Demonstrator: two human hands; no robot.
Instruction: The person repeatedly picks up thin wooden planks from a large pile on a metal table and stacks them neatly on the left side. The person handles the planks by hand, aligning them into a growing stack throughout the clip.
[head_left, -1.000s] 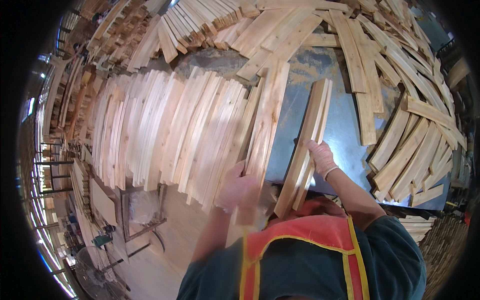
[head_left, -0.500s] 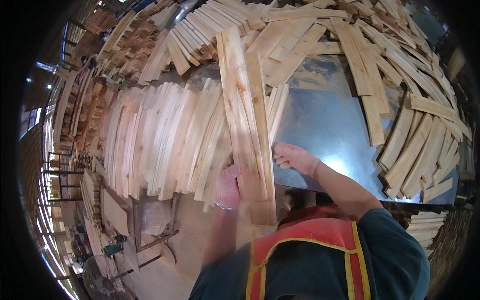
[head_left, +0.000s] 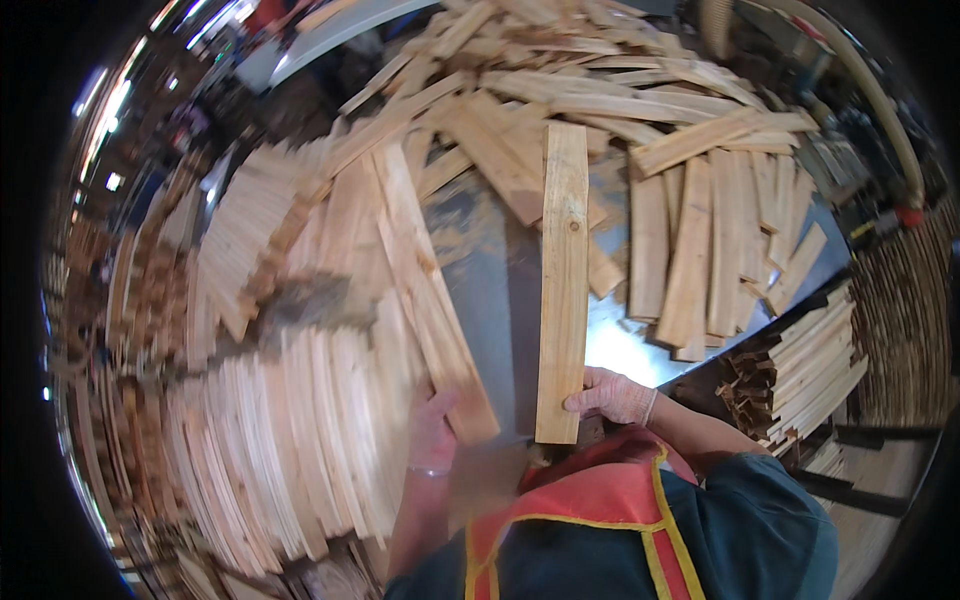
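Note:
My right hand point(head_left: 612, 397), in a pale work glove, is closed on the lower end of a wooden board point(head_left: 565, 270), its thumb on the face. The board stands nearly straight up in the view, with a dark knot near its upper part. My left hand point(head_left: 433, 435), gloved and somewhat blurred, grips the near end of another board point(head_left: 428, 275), which leans away to the upper left. A gap separates the two boards, with the dark metal tabletop point(head_left: 488, 300) showing between them.
A long row of boards on edge point(head_left: 290, 440) lies at left, with another stacked row point(head_left: 255, 230) beyond. Loose boards point(head_left: 620, 90) heap across the far table; several point(head_left: 690, 250) lie at right. More boards are stacked point(head_left: 800, 370) below the table's right edge.
The view has turned to the right. Two boards that lay close together at my left hand are now apart. My right hand, earlier a fist beside them, now grips one.

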